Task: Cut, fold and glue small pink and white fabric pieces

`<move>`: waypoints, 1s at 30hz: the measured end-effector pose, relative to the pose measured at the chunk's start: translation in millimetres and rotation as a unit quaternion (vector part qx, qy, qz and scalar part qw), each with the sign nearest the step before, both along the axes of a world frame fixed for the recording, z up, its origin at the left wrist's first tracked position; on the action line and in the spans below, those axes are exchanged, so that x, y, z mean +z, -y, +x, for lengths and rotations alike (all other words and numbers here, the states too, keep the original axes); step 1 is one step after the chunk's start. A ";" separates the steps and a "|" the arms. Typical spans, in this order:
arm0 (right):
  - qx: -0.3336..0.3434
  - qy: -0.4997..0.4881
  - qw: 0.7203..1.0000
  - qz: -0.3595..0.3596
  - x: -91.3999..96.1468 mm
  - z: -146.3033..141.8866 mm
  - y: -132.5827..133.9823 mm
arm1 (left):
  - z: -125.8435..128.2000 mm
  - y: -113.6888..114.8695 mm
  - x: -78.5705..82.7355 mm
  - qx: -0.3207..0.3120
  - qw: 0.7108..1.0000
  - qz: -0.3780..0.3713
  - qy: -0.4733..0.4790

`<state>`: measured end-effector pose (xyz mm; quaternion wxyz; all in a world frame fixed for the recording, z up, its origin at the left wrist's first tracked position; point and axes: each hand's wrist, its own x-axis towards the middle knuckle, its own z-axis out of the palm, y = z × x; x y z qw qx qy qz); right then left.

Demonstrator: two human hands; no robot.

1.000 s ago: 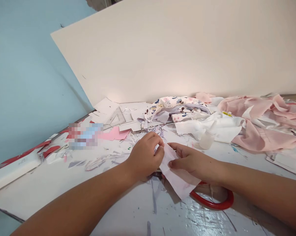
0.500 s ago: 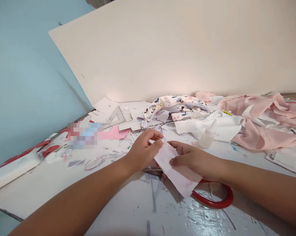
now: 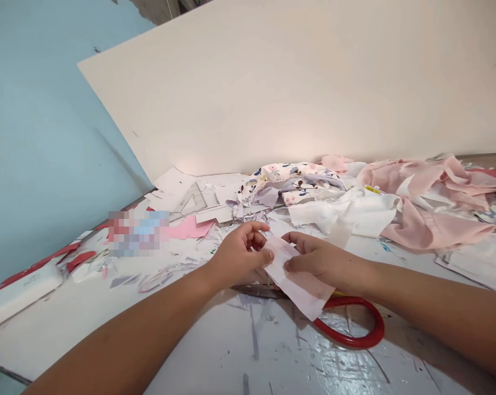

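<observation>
The light I have is bright and fairly even, warming to a pale glow low on the cream board (image 3: 289, 147). Broken white glare shines off the glossy table (image 3: 342, 365), and a soft shadow lies on it below my right forearm (image 3: 421, 291). My fingers (image 3: 266, 257) look reasonably sharp, the farther scraps (image 3: 124, 280) softer; a patch (image 3: 139, 233) at left is pixelated, and wide-angle stretch lengthens that forearm toward the edge.

Red handle (image 3: 355, 343) partly covered by pale pink piece (image 3: 295, 286); right hand (image 3: 328, 264), some fingers hidden behind piece. Pixelated patch (image 3: 139, 233) unreadable. White box (image 3: 21, 296) cut off left, large board (image 3: 289, 82) top and right.
</observation>
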<state>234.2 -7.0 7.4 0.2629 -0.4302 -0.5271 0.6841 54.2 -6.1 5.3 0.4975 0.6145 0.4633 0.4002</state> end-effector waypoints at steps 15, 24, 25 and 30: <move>-0.182 -0.126 0.974 0.055 -10.2 3.0 -13.0 | 7.4 -7.0 -16.8 0.095 0.982 -0.056 0.155; -0.188 -0.006 0.974 0.127 -15.2 4.2 -11.0 | 12.1 4.0 -16.5 0.040 0.989 -0.064 0.124; -0.187 0.001 0.973 0.132 -15.7 4.1 -11.2 | 11.5 3.6 -18.2 0.040 0.991 -0.060 0.111; -0.189 0.013 0.972 0.138 -16.0 4.2 -10.9 | 10.1 1.9 -22.5 0.052 0.993 -0.062 0.089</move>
